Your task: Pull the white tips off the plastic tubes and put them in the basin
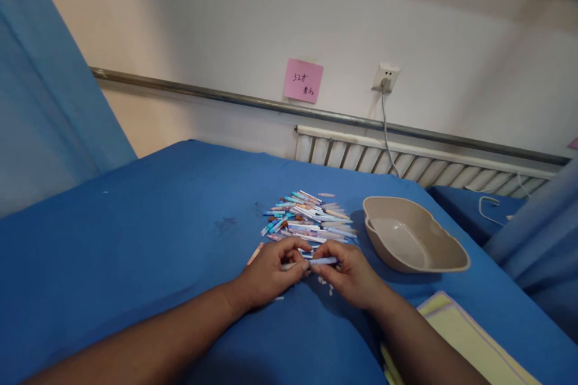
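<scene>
A heap of several pastel pens point(311, 218) lies on the blue cloth point(158, 234) just beyond my hands. Both hands meet over one light blue pen point(326, 261). My left hand point(270, 274) pinches its left end with curled fingers. My right hand point(350, 275) grips its right part between thumb and fingers. One orange-pink pen point(254, 254) pokes out from behind my left hand. A few small white bits lie on the cloth under my right hand.
A beige, shallow, empty dish point(413, 234) stands to the right of the heap. A yellow-bordered sheet point(469, 337) lies at the lower right. Behind the cloth are a radiator point(406, 159), a wall socket with a cable point(385, 79) and a pink note point(303, 80).
</scene>
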Motion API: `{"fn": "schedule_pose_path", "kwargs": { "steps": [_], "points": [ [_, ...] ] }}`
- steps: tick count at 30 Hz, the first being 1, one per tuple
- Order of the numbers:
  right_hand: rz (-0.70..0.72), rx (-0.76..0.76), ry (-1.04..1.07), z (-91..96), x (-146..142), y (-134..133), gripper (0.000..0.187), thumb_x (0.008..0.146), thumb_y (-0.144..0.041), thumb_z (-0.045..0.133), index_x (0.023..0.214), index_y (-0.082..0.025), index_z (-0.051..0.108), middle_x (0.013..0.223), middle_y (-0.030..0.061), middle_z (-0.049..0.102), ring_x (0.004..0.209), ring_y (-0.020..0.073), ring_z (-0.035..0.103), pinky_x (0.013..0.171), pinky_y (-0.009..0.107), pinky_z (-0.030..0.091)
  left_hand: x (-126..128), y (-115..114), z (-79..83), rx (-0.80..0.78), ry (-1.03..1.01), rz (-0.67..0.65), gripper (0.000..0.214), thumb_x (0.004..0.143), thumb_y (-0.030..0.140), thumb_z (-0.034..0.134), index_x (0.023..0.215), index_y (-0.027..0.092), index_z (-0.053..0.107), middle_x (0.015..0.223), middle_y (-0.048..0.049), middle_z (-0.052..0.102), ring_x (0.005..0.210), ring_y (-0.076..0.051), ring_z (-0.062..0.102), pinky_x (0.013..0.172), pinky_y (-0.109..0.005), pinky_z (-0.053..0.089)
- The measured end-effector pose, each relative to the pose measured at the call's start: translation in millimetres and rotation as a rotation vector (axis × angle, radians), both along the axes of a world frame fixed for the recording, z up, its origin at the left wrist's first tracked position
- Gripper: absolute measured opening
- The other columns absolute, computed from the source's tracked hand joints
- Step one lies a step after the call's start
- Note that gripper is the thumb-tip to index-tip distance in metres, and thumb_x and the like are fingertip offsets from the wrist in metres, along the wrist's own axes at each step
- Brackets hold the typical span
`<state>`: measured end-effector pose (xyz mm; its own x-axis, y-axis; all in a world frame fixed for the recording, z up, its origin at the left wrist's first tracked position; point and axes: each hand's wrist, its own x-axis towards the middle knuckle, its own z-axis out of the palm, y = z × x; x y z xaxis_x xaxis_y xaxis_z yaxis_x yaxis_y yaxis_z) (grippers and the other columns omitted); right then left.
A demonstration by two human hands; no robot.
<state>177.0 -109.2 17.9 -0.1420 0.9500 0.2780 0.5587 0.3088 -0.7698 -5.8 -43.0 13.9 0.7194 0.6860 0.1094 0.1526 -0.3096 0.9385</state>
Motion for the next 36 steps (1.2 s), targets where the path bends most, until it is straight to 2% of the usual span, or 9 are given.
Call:
{"fn": "schedule_pose_path", "kwargs": {
  "steps": [7,10,15,19,21,25,28,32,36],
  "points": [
    [-0.004,-0.068,0.014,-1.1,-1,-1,0.015,0.082,-0.031,0.057,0.075,-0.018,0.060,0.063,-0.0022,0.060,0.057,0.0101,0.051,0.053,0.020,0.037,-3,1,-0.7,0.072,0.038,-0.037,0.033,0.084,0.029,0.053,0.114,0.017,0.053,0.071,0.0018,0.062,0.065,-0.011,0.057,0.062,-0.022,0.044],
    [-0.010,-0.091,0.120,-1.2,-2,0,0.012,0.079,-0.030,0.060,0.080,-0.019,0.058,0.067,-0.0025,0.059,0.059,0.0102,0.052,0.054,0.020,0.038,-5,1,1.9,0.131,0.053,-0.054,0.033,0.085,0.031,0.052,0.115,0.018,0.053,0.076,0.0004,0.062,0.068,-0.012,0.056,0.064,-0.022,0.043],
    [0.001,-0.115,0.376,0.2,-3,-1,0.019,0.075,-0.027,0.065,0.086,-0.020,0.052,0.069,-0.0037,0.057,0.060,0.0101,0.051,0.057,0.021,0.041,-3,-1,7.8,0.282,0.068,-0.067,0.027,0.086,0.033,0.052,0.109,0.021,0.060,0.085,-0.0009,0.064,0.074,-0.013,0.055,0.069,-0.022,0.042],
    [0.022,-0.069,0.338,1.5,-5,-2,0.012,0.076,-0.025,0.063,0.084,-0.019,0.056,0.071,-0.0017,0.059,0.064,0.0113,0.053,0.060,0.022,0.043,-2,-4,11.2,0.357,0.104,-0.068,0.023,0.086,0.035,0.050,0.091,0.020,0.067,0.071,0.0000,0.062,0.066,-0.013,0.053,0.064,-0.021,0.040],
    [0.015,-0.038,0.300,2.0,-6,-3,0.011,0.077,-0.026,0.062,0.085,-0.019,0.059,0.073,-0.0009,0.060,0.066,0.0119,0.054,0.062,0.023,0.044,-2,-6,12.0,0.355,0.084,-0.057,0.023,0.085,0.036,0.051,0.089,0.020,0.067,0.071,-0.0004,0.062,0.066,-0.014,0.053,0.064,-0.021,0.040],
    [0.017,-0.037,0.291,3.3,-8,-6,0.013,0.076,-0.027,0.063,0.086,-0.020,0.060,0.074,-0.0006,0.060,0.067,0.0123,0.054,0.063,0.024,0.044,-2,-7,12.7,0.333,0.060,-0.063,0.024,0.084,0.037,0.052,0.089,0.020,0.067,0.071,-0.0008,0.063,0.066,-0.014,0.053,0.065,-0.022,0.041],
    [0.023,-0.039,0.415,4.1,-6,-5,0.018,0.076,-0.027,0.063,0.091,-0.020,0.057,0.074,-0.0007,0.059,0.066,0.0120,0.055,0.062,0.023,0.045,-3,-4,11.0,0.287,0.042,-0.042,0.023,0.084,0.036,0.052,0.086,0.018,0.067,0.073,-0.0008,0.063,0.068,-0.014,0.054,0.066,-0.023,0.042],
    [-0.117,-0.003,0.619,2.5,2,3,0.019,0.078,-0.034,0.061,0.089,-0.019,0.054,0.069,-0.0018,0.056,0.061,0.0112,0.056,0.060,0.024,0.045,-4,4,4.8,0.037,-0.095,0.111,0.028,0.084,0.040,0.052,0.095,0.016,0.062,0.082,-0.0043,0.066,0.073,-0.016,0.059,0.066,-0.025,0.047],
    [-0.211,-0.010,0.612,-2.1,8,10,0.023,0.076,-0.039,0.062,0.082,-0.019,0.054,0.066,-0.0024,0.055,0.056,0.0108,0.055,0.055,0.023,0.044,-4,13,5.1,-0.172,-0.242,0.299,0.037,0.081,0.046,0.054,0.103,0.015,0.056,0.089,-0.0072,0.065,0.076,-0.019,0.061,0.061,-0.028,0.051]
  ]
}}
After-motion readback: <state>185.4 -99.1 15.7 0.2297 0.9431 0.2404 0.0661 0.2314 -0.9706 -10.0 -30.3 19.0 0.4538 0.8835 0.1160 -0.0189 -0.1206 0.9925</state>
